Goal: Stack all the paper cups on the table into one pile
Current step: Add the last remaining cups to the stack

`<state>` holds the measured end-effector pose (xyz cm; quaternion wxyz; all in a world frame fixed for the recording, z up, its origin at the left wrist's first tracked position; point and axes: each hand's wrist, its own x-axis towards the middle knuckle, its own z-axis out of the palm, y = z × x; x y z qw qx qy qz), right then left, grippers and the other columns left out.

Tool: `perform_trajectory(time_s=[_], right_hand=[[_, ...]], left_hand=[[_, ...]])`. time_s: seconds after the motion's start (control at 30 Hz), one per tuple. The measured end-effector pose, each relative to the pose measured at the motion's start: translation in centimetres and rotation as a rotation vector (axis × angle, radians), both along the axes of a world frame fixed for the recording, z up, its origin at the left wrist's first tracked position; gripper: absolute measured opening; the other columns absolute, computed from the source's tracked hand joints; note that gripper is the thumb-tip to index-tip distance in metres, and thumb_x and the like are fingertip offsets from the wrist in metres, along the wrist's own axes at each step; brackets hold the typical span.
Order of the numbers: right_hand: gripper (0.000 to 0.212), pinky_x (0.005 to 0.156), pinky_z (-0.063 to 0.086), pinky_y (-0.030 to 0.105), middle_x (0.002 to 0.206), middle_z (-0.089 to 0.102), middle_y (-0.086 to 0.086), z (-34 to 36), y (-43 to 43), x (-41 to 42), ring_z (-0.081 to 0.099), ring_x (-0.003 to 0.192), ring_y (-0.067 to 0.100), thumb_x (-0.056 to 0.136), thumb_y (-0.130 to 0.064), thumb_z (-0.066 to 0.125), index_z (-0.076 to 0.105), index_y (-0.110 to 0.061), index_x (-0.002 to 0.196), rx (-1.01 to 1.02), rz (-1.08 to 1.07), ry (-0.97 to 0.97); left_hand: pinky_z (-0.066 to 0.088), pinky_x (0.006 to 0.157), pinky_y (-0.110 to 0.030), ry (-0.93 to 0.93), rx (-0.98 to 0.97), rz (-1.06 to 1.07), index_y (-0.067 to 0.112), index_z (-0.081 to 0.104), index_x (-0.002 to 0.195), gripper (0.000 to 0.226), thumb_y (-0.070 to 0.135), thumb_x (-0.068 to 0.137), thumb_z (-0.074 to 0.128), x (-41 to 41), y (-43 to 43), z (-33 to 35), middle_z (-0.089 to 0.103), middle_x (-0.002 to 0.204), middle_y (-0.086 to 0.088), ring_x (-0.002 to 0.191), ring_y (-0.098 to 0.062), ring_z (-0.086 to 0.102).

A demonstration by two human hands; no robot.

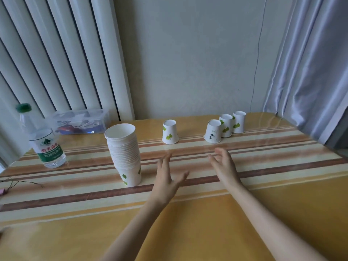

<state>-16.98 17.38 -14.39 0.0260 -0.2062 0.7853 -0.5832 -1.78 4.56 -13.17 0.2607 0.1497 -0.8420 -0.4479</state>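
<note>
A tall pile of white paper cups (125,155) with green leaf prints stands upright, mouths up, left of centre on the striped table (263,162). Farther back, one upside-down cup (170,132) stands alone. To its right, three upside-down cups stand close together: a panda-print cup (213,131), a leaf cup (226,125) and another leaf cup (238,122). My left hand (167,176) hovers open just right of the pile, fingers spread. My right hand (223,164) is open in front of the three cups, fingers curled, holding nothing.
A water bottle (46,140) with a green cap stands at the left. A clear plastic box (81,121) sits behind it by the radiator. A thin cord (20,182) lies at the table's left edge. Curtains hang at the right, a wall behind.
</note>
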Motion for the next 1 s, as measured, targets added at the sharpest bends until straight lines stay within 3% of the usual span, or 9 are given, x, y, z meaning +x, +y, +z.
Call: perform_trajectory(time_s=[0.13, 0.23, 0.3, 0.4, 0.53, 0.63, 0.83, 0.93, 1.0], right_hand=[[0.053, 0.089, 0.032, 0.022, 0.131, 0.045, 0.015, 0.3, -1.7, -5.5, 0.045, 0.121, 0.025, 0.082, -0.021, 0.066, 0.041, -0.003, 0.126, -0.017, -0.131, 0.03], [0.07, 0.097, 0.037, 0.035, 0.133, 0.042, 0.016, 0.4, -3.4, -9.1, 0.042, 0.123, 0.03, 0.076, -0.026, 0.071, 0.034, -0.005, 0.133, 0.037, -0.179, 0.058], [0.08, 0.1, 0.039, 0.044, 0.134, 0.042, 0.017, 0.0, -4.8, -10.8, 0.041, 0.123, 0.034, 0.073, -0.031, 0.073, 0.03, -0.006, 0.135, 0.133, -0.208, 0.073], [0.077, 0.092, 0.04, 0.044, 0.129, 0.05, 0.021, -0.9, -6.3, -12.2, 0.045, 0.116, 0.041, 0.071, -0.037, 0.073, 0.034, -0.002, 0.127, 0.328, -0.33, 0.127], [0.061, 0.089, 0.041, 0.044, 0.123, 0.057, 0.02, -1.8, -7.3, -13.0, 0.048, 0.112, 0.041, 0.073, -0.037, 0.071, 0.041, -0.003, 0.115, 0.385, -0.414, 0.128], [0.057, 0.09, 0.041, 0.044, 0.123, 0.056, 0.019, -1.7, -7.0, -12.7, 0.046, 0.112, 0.039, 0.074, -0.032, 0.069, 0.044, -0.003, 0.116, 0.314, -0.394, 0.137], [0.057, 0.083, 0.036, 0.03, 0.117, 0.03, 0.003, 0.8, -4.7, -8.1, 0.04, 0.109, 0.024, 0.08, -0.02, 0.064, 0.036, -0.018, 0.13, -0.069, -0.186, 0.016], [0.061, 0.083, 0.033, 0.029, 0.122, 0.031, 0.004, 2.7, -3.3, -5.2, 0.04, 0.108, 0.02, 0.082, -0.026, 0.062, 0.027, -0.023, 0.132, -0.167, -0.116, -0.083], [0.056, 0.084, 0.032, 0.03, 0.127, 0.034, 0.005, 3.7, -2.5, -3.3, 0.041, 0.112, 0.023, 0.076, -0.039, 0.06, 0.026, -0.023, 0.118, -0.195, -0.09, -0.092]], left_hand=[[0.02, 0.112, -0.032, -0.008, 0.161, 0.253, 0.014, 0.012, 0.146, 0.091, 0.033, 0.079, 0.07, -7.5, -3.2, -0.5, 0.014, 0.153, -0.011, 0.143, -0.023, 0.016], [0.02, 0.114, -0.037, 0.012, 0.256, 0.378, 0.009, 0.006, 0.147, 0.102, 0.033, 0.075, 0.074, -11.8, -5.7, -1.2, 0.012, 0.155, -0.013, 0.143, -0.027, 0.015], [0.021, 0.112, -0.036, 0.024, 0.286, 0.393, 0.006, 0.005, 0.147, 0.105, 0.032, 0.074, 0.076, -14.2, -7.3, -1.8, 0.017, 0.153, -0.015, 0.142, -0.028, 0.017], [0.031, 0.109, -0.041, 0.026, 0.316, 0.442, 0.006, 0.01, 0.146, 0.102, 0.031, 0.072, 0.076, -17.1, -9.4, -2.4, 0.033, 0.147, -0.016, 0.136, -0.032, 0.031], [0.042, 0.096, -0.049, -0.08, 0.191, 0.52, 0.008, 0.034, 0.128, 0.074, 0.038, 0.072, 0.073, -19.1, -10.5, -2.5, 0.058, 0.12, -0.012, 0.113, -0.034, 0.054], [0.046, 0.087, -0.049, -0.078, 0.17, 0.518, 0.013, 0.04, 0.101, 0.052, 0.041, 0.07, 0.072, -18.8, -10.1, -2.2, 0.06, 0.103, -0.009, 0.1, -0.033, 0.057], [0.039, 0.061, -0.016, -0.008, 0.179, 0.32, 0.017, 0.042, 0.129, 0.067, 0.045, 0.075, 0.07, -13.9, -6.5, -0.4, 0.043, 0.113, -0.011, 0.08, -0.008, 0.043], [0.052, 0.076, -0.031, 0.008, 0.224, 0.281, 0.022, 0.041, 0.125, 0.077, 0.059, 0.065, 0.071, -10.8, -5.0, 0.7, 0.05, 0.117, -0.012, 0.093, -0.019, 0.055], [0.051, 0.077, -0.034, 0.017, 0.325, 0.265, 0.021, 0.036, 0.114, 0.075, 0.059, 0.061, 0.072, -8.8, -4.0, 1.8, 0.051, 0.118, -0.012, 0.099, -0.023, 0.058]])
